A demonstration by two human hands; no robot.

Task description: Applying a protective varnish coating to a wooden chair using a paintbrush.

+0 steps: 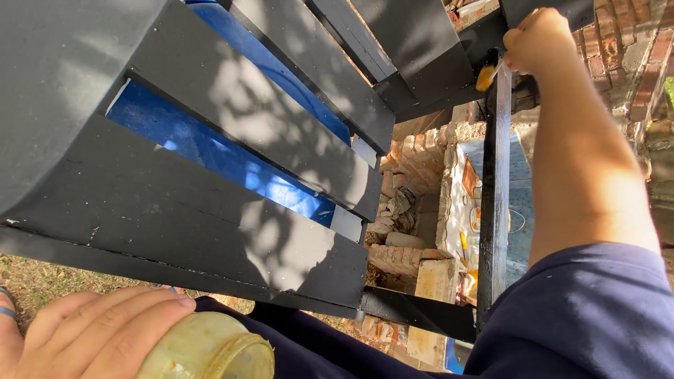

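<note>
Gripping a cloudy yellowish glass jar at the bottom edge, the left hand wraps its fingers round the jar's side, the open mouth tilted toward the right. Above it spread the black-painted wooden slats of an outdoor seat, dappled with leaf shadow, a blue plastic barrel showing between them. Beyond lie worn brick paving and dry grass. Farther right, the right hand is closed on a small paintbrush, its long axis slanting down-left, yellowish bristles touching the wet, glossy black rail.
</note>
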